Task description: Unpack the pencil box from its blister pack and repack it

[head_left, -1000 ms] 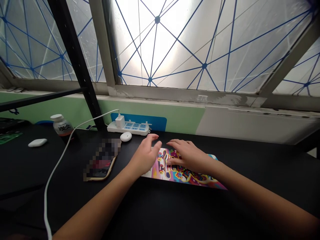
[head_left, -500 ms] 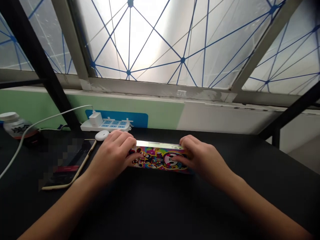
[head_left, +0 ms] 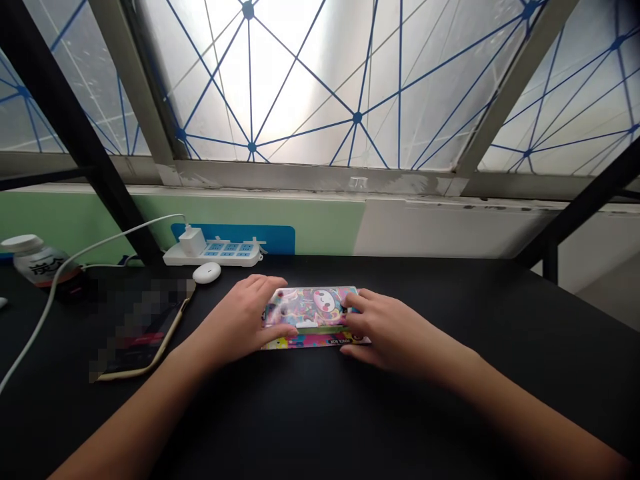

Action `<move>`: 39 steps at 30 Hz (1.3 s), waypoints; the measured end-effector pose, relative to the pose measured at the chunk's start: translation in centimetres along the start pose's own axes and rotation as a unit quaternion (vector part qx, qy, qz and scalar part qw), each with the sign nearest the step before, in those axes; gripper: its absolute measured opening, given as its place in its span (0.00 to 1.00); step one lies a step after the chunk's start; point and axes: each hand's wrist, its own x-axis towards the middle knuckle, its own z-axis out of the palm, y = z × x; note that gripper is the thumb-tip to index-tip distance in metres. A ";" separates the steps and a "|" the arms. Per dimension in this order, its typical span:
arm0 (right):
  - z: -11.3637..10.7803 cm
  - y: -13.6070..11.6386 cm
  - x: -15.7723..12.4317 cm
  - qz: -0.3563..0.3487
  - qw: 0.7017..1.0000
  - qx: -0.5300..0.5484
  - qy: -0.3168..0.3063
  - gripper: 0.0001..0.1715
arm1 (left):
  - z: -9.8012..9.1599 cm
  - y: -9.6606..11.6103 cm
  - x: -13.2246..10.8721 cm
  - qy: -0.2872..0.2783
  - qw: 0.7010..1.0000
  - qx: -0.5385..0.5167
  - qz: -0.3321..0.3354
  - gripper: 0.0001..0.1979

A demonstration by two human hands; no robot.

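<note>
A brightly coloured pencil box (head_left: pixel 314 308) with a cartoon face on its lid lies on the black table in front of me. Its front side carries upside-down lettering, and a pale catch shows at the front edge. My left hand (head_left: pixel 244 315) is closed around the left end, with the thumb along the front and the fingers at the far edge. At the right end my right hand (head_left: pixel 393 330) grips the box, fingertips on the lid and thumb low at the front. The hands cover both ends of the box.
To the left lies a dark phone-like device (head_left: pixel 145 333) with a tan edge. Behind it are a white oval case (head_left: pixel 207 273) and a power strip (head_left: pixel 215 252) with a plugged-in charger. A white cable (head_left: pixel 65 267) crosses in front of a white-capped bottle (head_left: pixel 35 257).
The pencil box has been tipped from standing on its long edge to lying with its lid upward. My right hand has shifted left and its fingers now rest on the lid.
</note>
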 end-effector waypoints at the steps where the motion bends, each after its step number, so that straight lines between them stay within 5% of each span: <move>1: -0.4 0.2 -0.1 0.012 0.999 0.035 -0.003 0.12 | 0.1 -0.3 0.0 -0.015 1.000 0.000 -0.019 0.35; 6: -0.1 2.1 0.3 0.083 0.981 0.173 0.034 0.20 | 0.5 -1.1 -0.2 -0.071 0.994 -0.045 -0.066 0.38; 11: 2.2 4.6 0.8 0.130 0.973 0.183 0.053 0.43 | 0.4 -0.6 -0.2 0.035 0.999 0.006 0.010 0.39; 16: 1.9 5.0 0.8 0.108 0.978 0.107 0.144 0.47 | 0.2 0.1 -0.1 0.109 0.989 0.086 0.059 0.43; 20: 0.9 3.2 0.8 0.040 0.977 -0.024 0.206 0.44 | -0.2 0.7 -0.1 0.153 0.980 0.122 0.022 0.38; 24: 1.4 0.0 0.9 0.004 0.966 -0.169 0.194 0.15 | -0.2 1.1 -0.2 0.098 0.981 0.166 0.013 0.20; 26: 2.1 -1.3 1.0 0.000 0.966 -0.190 0.173 0.09 | -0.1 1.4 -0.1 0.060 0.979 0.190 0.028 0.14; 35: 4.2 -1.1 1.9 -0.031 0.983 -0.106 0.147 0.25 | 0.3 2.4 -0.2 0.016 0.991 0.132 0.012 0.24; 39: 4.5 -1.2 2.1 -0.040 0.991 -0.063 0.114 0.34 | 0.9 1.6 -0.3 -0.001 0.996 0.088 -0.011 0.38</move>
